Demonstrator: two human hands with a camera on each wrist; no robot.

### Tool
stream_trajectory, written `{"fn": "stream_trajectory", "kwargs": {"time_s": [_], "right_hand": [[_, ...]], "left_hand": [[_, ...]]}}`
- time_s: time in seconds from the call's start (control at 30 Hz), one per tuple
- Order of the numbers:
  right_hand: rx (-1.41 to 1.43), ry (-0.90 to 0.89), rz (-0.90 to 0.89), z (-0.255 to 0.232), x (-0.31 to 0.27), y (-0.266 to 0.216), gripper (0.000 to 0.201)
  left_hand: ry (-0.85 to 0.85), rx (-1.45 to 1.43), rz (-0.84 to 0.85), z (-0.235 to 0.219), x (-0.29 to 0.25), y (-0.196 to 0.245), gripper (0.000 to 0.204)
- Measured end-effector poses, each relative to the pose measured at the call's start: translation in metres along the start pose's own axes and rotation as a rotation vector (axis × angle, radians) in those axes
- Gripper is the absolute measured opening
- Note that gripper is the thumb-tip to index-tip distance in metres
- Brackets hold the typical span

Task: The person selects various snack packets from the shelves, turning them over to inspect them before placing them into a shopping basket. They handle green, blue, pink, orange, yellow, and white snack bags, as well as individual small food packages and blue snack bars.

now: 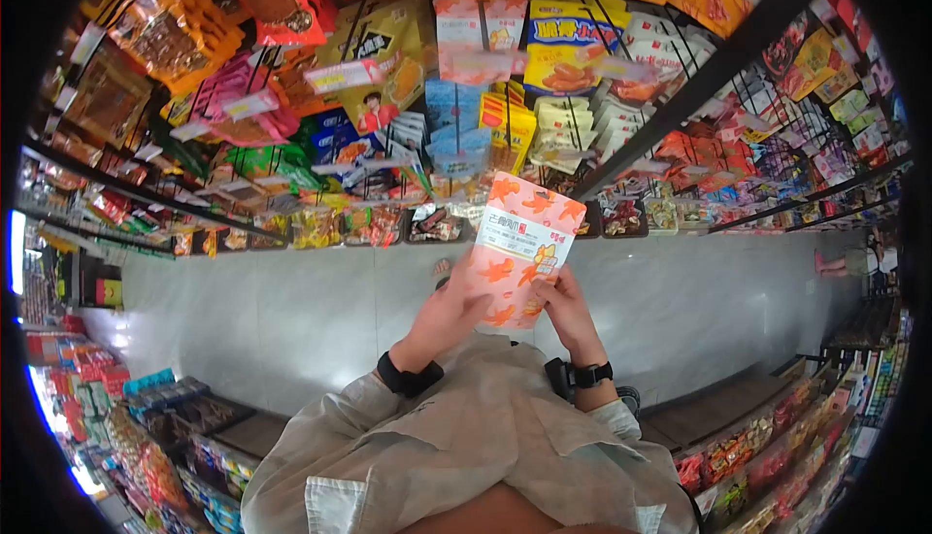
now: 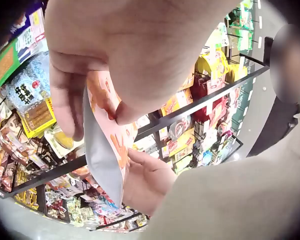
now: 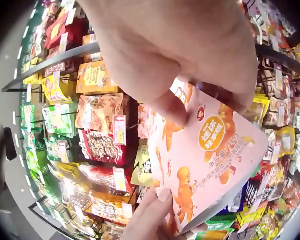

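A pink snack pouch (image 1: 513,282) with orange printed figures and a white label is held up in front of the body, its printed face toward the head camera. My left hand (image 1: 449,313) grips its left lower edge, thumb on the front. On the opposite edge, my right hand (image 1: 573,318) pinches the pouch, thumb across the printed side. The left wrist view shows the pouch's plain silver-grey side (image 2: 101,157) between the thumb and fingers of the left hand (image 2: 120,45). In the right wrist view the thumb of the right hand (image 3: 175,45) lies on the pink face.
Racks of hanging snack bags stand ahead, including a similar pink pouch (image 1: 476,34). A black rack post (image 1: 680,83) slants through them. Open bins of small packs (image 1: 437,225) line the rack's foot. Grey tiled floor (image 1: 291,291) lies below; more stocked shelves (image 1: 767,437) stand behind.
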State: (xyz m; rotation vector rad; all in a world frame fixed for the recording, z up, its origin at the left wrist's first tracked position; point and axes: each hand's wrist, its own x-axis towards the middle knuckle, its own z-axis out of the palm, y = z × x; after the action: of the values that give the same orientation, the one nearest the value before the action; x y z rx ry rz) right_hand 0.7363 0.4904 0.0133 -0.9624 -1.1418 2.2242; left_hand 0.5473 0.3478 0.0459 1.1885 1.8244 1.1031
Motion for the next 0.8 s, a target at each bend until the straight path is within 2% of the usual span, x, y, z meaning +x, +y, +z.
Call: {"fn": "stream_trajectory", "kwargs": {"time_s": [0.13, 0.27, 0.33, 0.5, 0.57, 0.8], "right_hand": [[-0.086, 0.037, -0.062, 0.025, 0.050, -0.030, 0.037], [-0.243, 0.063, -0.188, 0.056, 0.102, -0.060, 0.038], [-0.290, 0.067, -0.182, 0.066, 0.121, -0.072, 0.037], [-0.275, 0.085, -0.231, 0.087, 0.150, -0.088, 0.035], [-0.280, 0.062, -0.244, 0.087, 0.161, -0.091, 0.034], [-0.263, -0.027, -0.232, 0.068, 0.196, -0.104, 0.034]], "left_hand": [[-0.047, -0.025, -0.032, -0.042, 0.055, -0.011, 0.084], [-0.038, -0.088, 0.068, -0.087, 0.105, -0.022, 0.084], [-0.033, -0.097, 0.104, -0.103, 0.119, -0.022, 0.084], [-0.020, -0.164, 0.098, -0.116, 0.146, -0.034, 0.080], [0.025, -0.153, 0.160, -0.114, 0.154, -0.038, 0.081], [0.052, 0.019, 0.176, -0.123, 0.172, -0.024, 0.085]]}}
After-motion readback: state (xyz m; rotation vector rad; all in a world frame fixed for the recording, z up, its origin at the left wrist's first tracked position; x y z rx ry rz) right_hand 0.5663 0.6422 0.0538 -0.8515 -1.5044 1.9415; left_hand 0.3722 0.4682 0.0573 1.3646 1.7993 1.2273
